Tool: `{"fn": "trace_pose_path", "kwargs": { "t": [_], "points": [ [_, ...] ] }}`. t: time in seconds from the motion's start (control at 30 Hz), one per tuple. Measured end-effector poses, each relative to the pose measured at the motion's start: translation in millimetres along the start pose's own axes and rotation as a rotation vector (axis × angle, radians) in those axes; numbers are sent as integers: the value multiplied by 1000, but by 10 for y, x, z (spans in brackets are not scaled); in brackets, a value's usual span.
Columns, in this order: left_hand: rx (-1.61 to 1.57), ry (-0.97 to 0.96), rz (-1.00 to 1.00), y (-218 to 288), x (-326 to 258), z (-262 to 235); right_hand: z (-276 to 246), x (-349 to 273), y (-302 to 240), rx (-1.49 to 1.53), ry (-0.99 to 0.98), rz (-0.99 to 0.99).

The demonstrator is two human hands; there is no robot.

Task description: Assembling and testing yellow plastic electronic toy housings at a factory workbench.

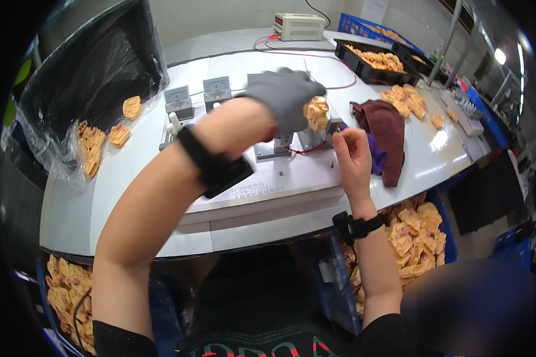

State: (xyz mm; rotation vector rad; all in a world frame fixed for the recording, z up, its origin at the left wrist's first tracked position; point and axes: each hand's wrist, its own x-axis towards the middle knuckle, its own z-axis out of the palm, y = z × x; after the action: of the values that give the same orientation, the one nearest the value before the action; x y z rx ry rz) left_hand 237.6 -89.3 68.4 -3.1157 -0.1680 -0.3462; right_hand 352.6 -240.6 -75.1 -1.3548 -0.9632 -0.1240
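"One tan plastic part [316, 115] is seen; where?"
"Beside the gloved left hand [286, 98], near a grey metal block [308, 141]; whether it is gripped cannot be told."
"And the right hand [352, 152]?"
"Its fingertips [341, 136] are pinched together."

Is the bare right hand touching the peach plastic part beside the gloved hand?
Apart: the head view shows the right hand with its fingertips below and right of the peach plastic part, a visible gap separating them.
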Motion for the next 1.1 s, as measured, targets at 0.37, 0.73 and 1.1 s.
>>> {"fn": "trace_pose_path", "kwargs": {
  "t": [0.37, 0.73, 1.1],
  "points": [
    [336, -94, 151, 91, 657, 589, 29, -63, -2, -9, 26, 14],
    [-108, 595, 159, -78, -243, -390, 82, -22, -32, 50, -39, 29],
    [-1809, 1163, -612, -590, -2893, -59, 437, -284, -777, -4, -143, -196]
  ]
}}
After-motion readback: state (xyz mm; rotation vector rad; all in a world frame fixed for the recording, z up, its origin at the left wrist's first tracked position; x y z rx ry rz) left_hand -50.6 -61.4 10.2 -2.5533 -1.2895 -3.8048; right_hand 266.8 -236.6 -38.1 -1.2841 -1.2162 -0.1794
